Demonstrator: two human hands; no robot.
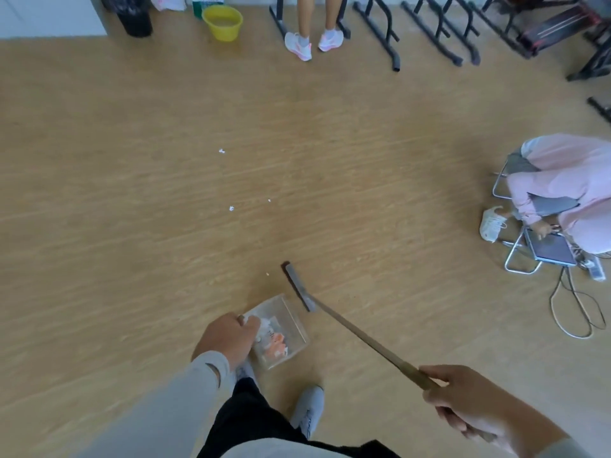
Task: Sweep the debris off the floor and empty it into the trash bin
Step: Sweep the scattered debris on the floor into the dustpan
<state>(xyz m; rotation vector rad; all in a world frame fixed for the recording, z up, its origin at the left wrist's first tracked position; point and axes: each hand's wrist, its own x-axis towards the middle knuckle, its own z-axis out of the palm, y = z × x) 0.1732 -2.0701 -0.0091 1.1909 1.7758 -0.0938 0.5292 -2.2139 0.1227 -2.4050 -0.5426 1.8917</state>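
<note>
My left hand (228,338) grips the near edge of a clear dustpan (291,317) that holds white and orange paper scraps. My right hand (469,401) is closed around the wooden handle of a broom (363,340). The broom's narrow grey head (299,287) rests on the floor just right of the dustpan's mouth. A tiny crumb (267,274) lies just left of the broom head. Small white scraps lie farther out on the wooden floor, one scrap (231,208) in the middle and another scrap (222,151) beyond it. A black trash bin (135,16) with a liner stands at the far left wall.
A yellow bucket (223,23) stands beside the bin. A person's legs (314,28) stand at the far middle among black metal racks (429,31). At right another person (568,193) crouches over a tablet (550,247), with folding stools and cables (575,309) on the floor. My shoes (309,408) are below.
</note>
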